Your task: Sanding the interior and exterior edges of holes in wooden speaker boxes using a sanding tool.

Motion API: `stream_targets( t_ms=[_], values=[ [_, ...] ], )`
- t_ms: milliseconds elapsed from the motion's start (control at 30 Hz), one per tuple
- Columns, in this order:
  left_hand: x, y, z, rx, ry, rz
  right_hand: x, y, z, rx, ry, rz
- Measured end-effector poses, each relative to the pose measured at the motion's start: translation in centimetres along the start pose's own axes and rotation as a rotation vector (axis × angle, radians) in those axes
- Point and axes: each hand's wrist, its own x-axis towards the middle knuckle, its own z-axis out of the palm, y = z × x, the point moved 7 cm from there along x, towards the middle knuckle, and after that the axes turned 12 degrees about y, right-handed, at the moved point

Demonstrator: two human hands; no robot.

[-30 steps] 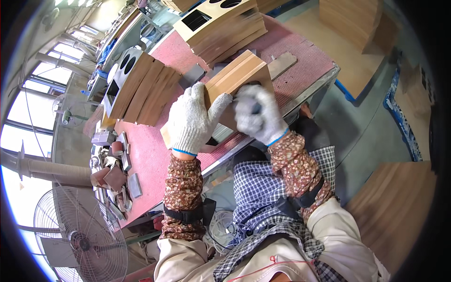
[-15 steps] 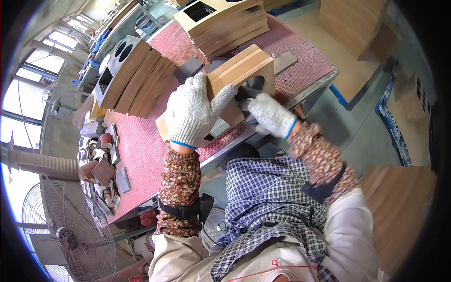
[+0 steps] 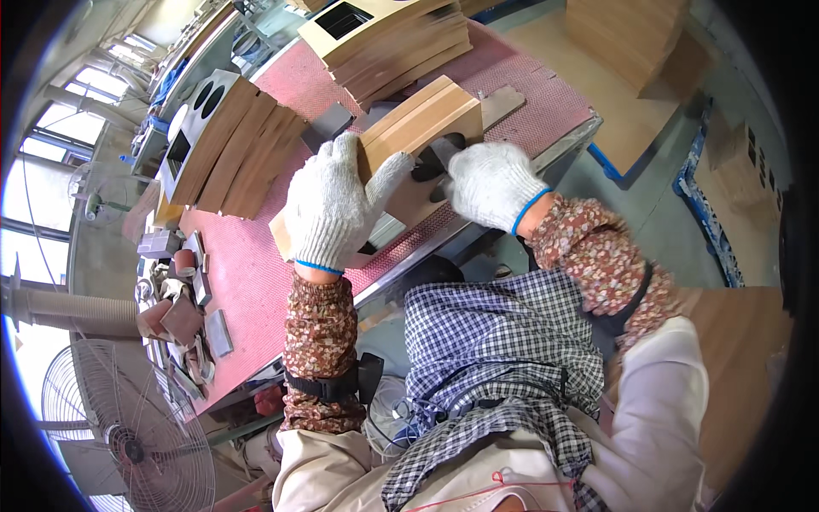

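A small stack of light wooden panels point(image 3: 418, 119) with cut-out holes stands tilted on the red workbench point(image 3: 247, 282). My left hand point(image 3: 333, 205), in a white knitted glove, grips the stack's left end. My right hand point(image 3: 488, 183), also gloved, presses on the front face beside a dark round cut-out point(image 3: 426, 168). Both forearms wear floral sleeve covers.
More wooden panels lean in a row at the bench's left point(image 3: 226, 145), and another pile lies at the far end point(image 3: 401, 43). Sanding blocks and small tools point(image 3: 183, 307) lie on the bench's near left. A floor fan point(image 3: 119, 435) stands lower left. Stacked boards point(image 3: 631, 34) sit at right.
My right hand slid from the top of the stack down to its front face. My head shifted, so the bench appears lower and further left.
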Motion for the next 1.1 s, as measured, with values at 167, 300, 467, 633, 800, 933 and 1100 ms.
stream_targets(
  t_ms=[167,300,467,633,800,933,1100],
  values=[
    [0.6,1.7,-0.3,-0.071,0.052,0.046,-1.3,0.4,5.2,1.730,-0.006,0.498],
    [0.0,0.2,-1.3,-0.135,-0.005,-0.048,2.2,-3.7,7.3,0.766,0.398,-0.339],
    [-0.1,-0.6,0.4,-0.064,0.030,0.024,2.0,-0.7,1.2,-0.047,0.118,0.034],
    [0.3,-0.2,1.0,-0.009,0.072,0.063,1.8,-0.5,4.7,1.169,0.295,0.154],
    [0.1,-0.2,1.1,0.000,0.061,0.038,0.9,-4.0,8.2,2.687,-0.273,0.810],
    [0.4,0.9,1.0,-0.018,0.084,0.060,2.2,1.6,7.8,1.183,0.026,0.268],
    [-0.4,-0.5,0.1,-0.025,0.103,0.031,1.8,-0.5,1.4,-0.020,-0.048,-0.013]
  ],
)
